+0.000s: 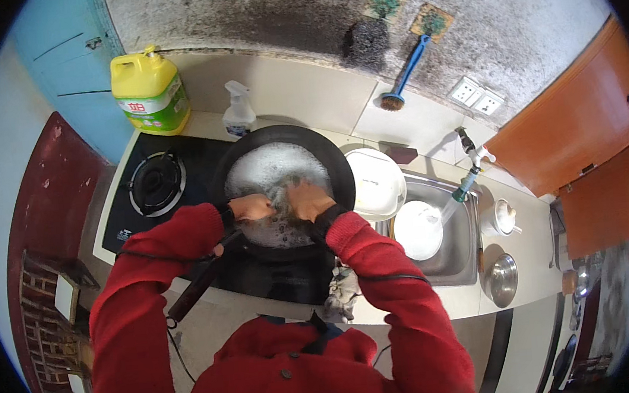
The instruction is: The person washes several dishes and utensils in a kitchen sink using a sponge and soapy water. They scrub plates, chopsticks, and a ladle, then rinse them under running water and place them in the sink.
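A large black wok [341, 185] sits on the black glass gas hob [283, 289], with white suds and murky water [277, 160] inside. Both my hands are in the wok. My left hand [252, 207] is curled at the left side of the suds; whether it holds anything is hidden. Near the middle, my right hand [308, 199] reaches down into the foam, its fingertips by a blurred greyish thing that may be a scrubber. The wok's dark handle [196, 291] points towards my left forearm, over the hob's front edge.
A yellow detergent jug [149, 93] and a spray bottle [238, 110] stand behind the hob. Right of the wok are white dishes [378, 182] and a steel sink [458, 240] holding a white bowl [418, 230] under a running tap [466, 184]. A crumpled cloth [343, 295] lies at the counter's front.
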Tool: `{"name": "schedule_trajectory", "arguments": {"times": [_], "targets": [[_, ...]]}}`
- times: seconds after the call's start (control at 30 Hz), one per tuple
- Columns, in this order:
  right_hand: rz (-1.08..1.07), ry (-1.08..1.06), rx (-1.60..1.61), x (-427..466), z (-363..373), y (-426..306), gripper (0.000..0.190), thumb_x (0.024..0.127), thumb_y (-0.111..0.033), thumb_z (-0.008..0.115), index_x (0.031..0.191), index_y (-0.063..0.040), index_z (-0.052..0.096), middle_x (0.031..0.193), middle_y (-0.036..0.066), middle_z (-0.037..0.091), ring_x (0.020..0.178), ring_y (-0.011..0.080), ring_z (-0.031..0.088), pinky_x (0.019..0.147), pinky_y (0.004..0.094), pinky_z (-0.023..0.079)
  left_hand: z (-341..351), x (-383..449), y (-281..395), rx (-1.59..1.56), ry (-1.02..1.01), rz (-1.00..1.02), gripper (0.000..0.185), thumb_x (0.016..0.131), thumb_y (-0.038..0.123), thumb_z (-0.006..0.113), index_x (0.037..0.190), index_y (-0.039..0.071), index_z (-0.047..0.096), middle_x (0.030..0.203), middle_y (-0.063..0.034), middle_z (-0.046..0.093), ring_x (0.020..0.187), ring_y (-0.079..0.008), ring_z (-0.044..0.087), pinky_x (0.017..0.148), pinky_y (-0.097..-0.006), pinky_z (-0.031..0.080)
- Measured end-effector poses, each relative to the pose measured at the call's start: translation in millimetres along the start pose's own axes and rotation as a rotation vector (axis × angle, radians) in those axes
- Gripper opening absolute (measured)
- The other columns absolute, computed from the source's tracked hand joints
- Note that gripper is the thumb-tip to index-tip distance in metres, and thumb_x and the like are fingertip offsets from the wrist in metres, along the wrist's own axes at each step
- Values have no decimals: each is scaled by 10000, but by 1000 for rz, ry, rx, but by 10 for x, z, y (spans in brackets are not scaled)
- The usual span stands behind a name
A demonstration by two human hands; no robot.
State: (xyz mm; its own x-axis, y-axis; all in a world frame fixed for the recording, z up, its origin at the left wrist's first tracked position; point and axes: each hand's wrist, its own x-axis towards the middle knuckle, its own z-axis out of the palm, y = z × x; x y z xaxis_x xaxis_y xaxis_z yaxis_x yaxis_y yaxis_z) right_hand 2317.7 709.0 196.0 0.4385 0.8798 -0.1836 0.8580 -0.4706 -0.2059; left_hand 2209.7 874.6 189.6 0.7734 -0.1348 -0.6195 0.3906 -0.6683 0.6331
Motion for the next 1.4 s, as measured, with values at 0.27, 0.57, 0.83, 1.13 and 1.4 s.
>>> {"name": "schedule_trajectory", "arguments": {"times": [0.27,0.57,0.83,1.13,1.4], "targets": [[-238,-61,36,-195,-360,98,200,768,-109,575,859,41,669,927,261,657,929,400,635,813,450,506,-64,-561,84,-985,-12,-118,144,967,234,520,1007,96,508,681,43,447,567,-100,479,513,-279,450],[-165,91,376,-459,-1074,263,195,849,-230,635,893,-42,664,917,141,648,903,289,629,810,365,488,-55,-1094,52,330,600,-33,225,897,199,501,984,16,599,909,-217,662,833,-434,626,717,-491,484],[-15,281,927,-197,-1067,124,160,922,-171,623,900,-12,628,753,-30,565,682,68,490,620,229,421,-13,-1613,229,423,508,-100,264,891,213,460,916,9,626,880,-235,654,818,-433,628,723,-503,488],[-374,114,512,-5,-506,-225,382,834,-99,682,1205,-40,608,1030,130,677,931,261,645,822,330,501,168,-1590,341,501,468,4,217,857,179,522,910,-4,625,806,-251,647,758,-434,642,677,-517,502],[-644,99,101,-89,-519,-145,310,896,-265,601,1119,-51,587,896,241,639,850,392,630,740,447,512,74,-1942,342,556,509,136,263,956,252,464,895,25,581,764,-222,630,706,-409,626,638,-506,477]]}}
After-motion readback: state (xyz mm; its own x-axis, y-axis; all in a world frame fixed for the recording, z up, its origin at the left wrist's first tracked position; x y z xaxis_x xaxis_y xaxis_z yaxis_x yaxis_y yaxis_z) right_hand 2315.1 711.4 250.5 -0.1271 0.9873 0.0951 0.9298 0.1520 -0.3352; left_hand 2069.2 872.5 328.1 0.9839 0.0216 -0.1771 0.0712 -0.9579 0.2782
